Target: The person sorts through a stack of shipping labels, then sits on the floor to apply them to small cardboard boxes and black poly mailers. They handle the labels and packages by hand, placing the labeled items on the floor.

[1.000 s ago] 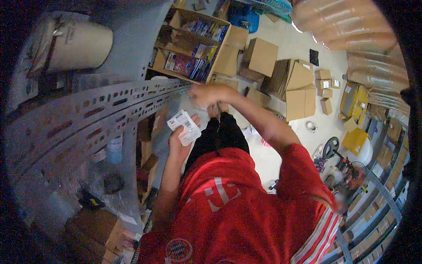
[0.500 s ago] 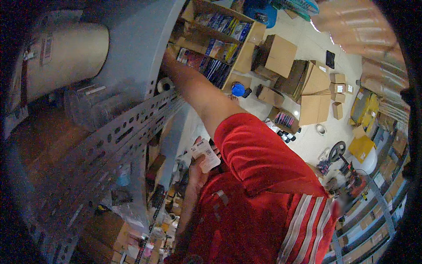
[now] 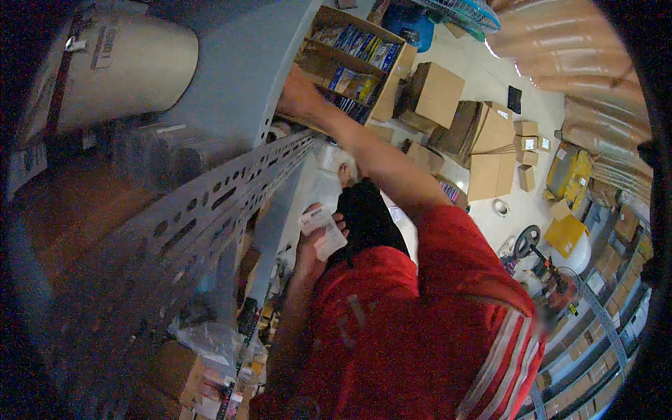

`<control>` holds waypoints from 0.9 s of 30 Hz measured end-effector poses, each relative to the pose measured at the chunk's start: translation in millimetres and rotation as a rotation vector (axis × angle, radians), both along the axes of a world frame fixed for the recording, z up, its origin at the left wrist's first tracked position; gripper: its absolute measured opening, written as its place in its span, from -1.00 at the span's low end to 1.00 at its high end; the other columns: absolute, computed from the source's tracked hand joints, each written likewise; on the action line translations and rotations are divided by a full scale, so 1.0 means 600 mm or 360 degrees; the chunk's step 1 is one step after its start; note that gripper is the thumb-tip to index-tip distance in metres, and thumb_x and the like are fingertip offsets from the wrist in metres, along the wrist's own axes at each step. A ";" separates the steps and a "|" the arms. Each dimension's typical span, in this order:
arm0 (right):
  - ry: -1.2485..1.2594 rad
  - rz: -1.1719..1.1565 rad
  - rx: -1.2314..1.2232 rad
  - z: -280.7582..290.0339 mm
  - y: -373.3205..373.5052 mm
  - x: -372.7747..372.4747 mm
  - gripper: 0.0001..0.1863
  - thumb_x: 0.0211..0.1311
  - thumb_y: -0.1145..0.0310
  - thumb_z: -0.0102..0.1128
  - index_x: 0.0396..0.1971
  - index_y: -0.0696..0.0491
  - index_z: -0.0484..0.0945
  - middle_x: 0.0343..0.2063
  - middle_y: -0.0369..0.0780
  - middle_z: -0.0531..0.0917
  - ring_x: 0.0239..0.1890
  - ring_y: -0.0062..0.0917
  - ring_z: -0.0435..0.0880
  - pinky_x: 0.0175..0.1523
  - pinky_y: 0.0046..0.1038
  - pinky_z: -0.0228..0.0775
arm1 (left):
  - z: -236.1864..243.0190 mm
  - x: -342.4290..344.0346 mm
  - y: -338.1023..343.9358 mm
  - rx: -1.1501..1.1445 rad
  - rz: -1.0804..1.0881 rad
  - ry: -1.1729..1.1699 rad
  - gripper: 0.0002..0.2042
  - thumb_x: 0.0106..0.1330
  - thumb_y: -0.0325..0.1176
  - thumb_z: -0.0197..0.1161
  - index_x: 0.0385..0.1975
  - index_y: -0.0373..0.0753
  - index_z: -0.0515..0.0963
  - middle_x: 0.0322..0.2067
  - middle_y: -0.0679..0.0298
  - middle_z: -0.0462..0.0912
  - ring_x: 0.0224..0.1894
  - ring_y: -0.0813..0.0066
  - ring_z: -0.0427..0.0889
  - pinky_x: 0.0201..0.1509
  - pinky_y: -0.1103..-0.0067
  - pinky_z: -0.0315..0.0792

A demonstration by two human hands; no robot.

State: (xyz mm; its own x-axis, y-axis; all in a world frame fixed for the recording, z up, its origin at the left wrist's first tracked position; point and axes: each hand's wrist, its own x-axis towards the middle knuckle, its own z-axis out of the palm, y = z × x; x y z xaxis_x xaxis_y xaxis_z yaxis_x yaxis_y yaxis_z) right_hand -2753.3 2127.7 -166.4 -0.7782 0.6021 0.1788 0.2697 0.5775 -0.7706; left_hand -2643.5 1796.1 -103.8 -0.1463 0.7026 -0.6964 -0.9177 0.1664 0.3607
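Observation:
A white printed paper slip (image 3: 320, 228) is held upright in front of my body. My left hand (image 3: 310, 246) is closed on it, its thumb over the face and its fingertips showing at the far edge. My right arm stretches up and across to the grey metal shelf (image 3: 259, 91). At the shelf's edge is my right hand (image 3: 297, 93), its fingers hidden, so what it touches or holds does not show. Just beyond it stands an open cardboard box (image 3: 392, 66) with several rows of blue, yellow and dark packets. A pale roll (image 3: 278, 131) lies below the hand.
Perforated metal shelf beams (image 3: 231, 185) run close along my left. A large pale cylinder (image 3: 133, 70) lies on the shelf. Cardboard boxes (image 3: 439, 89) stand on the floor ahead, with a fan (image 3: 465, 12) beyond. A black steering wheel (image 3: 527, 241) and loaded racks (image 3: 609, 315) are at the right.
My right hand has drawn back a little from behind the shelf edge, and more of it shows. My legs have come into view. The left hand still holds the slip.

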 end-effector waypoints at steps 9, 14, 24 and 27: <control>-0.0163 -0.0064 -0.0229 0.163 -0.129 0.399 -0.33 0.16 0.22 0.47 0.22 0.17 0.44 0.16 0.07 0.38 0.25 0.04 0.45 0.31 -0.16 0.41 | -0.006 -0.037 0.200 0.0015 -0.0138 0.0073 -0.53 0.56 -0.19 0.18 0.40 -0.09 0.31 0.16 0.18 0.60 0.15 0.30 0.64 0.21 0.33 0.56; -0.0142 -0.0144 -0.0264 0.179 -0.166 0.440 -0.34 0.19 0.13 0.49 0.21 0.09 0.44 0.17 0.12 0.40 0.21 0.12 0.47 0.27 -0.06 0.44 | -0.010 -0.011 0.234 -0.0036 -0.0348 0.0795 -0.60 0.52 -0.31 0.24 0.29 -0.25 0.45 0.11 0.25 0.65 0.11 0.41 0.66 0.18 0.42 0.55; 0.0355 -0.0662 -0.0938 0.136 -0.124 0.431 -0.67 0.37 0.44 0.38 -0.02 0.12 0.40 -0.17 -0.16 0.70 -0.09 -0.52 0.68 0.03 -0.40 0.54 | 0.041 -0.005 0.228 -0.0205 -0.0482 0.0591 -0.60 0.52 -0.31 0.26 0.30 -0.20 0.44 0.15 0.24 0.64 0.14 0.37 0.66 0.22 0.35 0.55; 0.0519 -0.0733 -0.1053 0.137 -0.123 0.431 -0.75 0.44 0.41 0.32 -0.06 0.12 0.44 -0.18 -0.22 0.71 -0.11 -0.59 0.67 0.01 -0.45 0.54 | 0.031 -0.006 0.218 -0.0049 -0.0417 0.0428 -0.62 0.53 -0.33 0.23 0.29 -0.19 0.44 0.14 0.24 0.64 0.13 0.35 0.67 0.21 0.30 0.56</control>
State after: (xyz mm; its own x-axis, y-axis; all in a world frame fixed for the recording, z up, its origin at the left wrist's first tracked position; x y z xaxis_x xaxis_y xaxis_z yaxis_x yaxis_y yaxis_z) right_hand -2494.6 2054.0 -83.9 -0.4025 0.9035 -0.1472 0.0735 -0.1284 -0.9890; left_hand -2646.9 1926.9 -85.4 -0.1450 0.7196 -0.6790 -0.7157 0.3975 0.5742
